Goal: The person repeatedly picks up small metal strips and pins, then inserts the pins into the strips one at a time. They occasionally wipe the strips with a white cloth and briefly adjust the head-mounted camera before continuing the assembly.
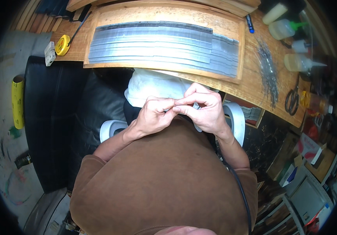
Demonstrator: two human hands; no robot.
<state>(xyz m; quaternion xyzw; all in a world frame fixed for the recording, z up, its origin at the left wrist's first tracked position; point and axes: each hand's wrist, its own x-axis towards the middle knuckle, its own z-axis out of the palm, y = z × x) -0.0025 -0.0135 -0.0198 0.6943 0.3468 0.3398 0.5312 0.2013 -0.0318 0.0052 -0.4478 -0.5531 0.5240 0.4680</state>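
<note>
Both hands meet in front of my chest, below the table's near edge. The fingers of my left hand (154, 114) are closed in a pinch. Thumb and forefinger of my right hand (207, 109) press together right beside the left fingertips. Whatever lies between them is hidden or too small to name. Beneath and beyond the hands, white cloth (149, 84) lies over my lap. Farther off, a shallow wooden tray (149, 13) on the table holds overlapping rows of thin, silvery-grey strips (153, 43).
Right on the table (250, 84) lie a bundle of thin wires (268, 74), black-handled scissors (292, 100), a blue marker (250, 24) and squeeze bottles (281, 29). A yellow tape measure (62, 45) sits left. White armrests (237, 121) flank me; a black leather seat (55, 117) stands left.
</note>
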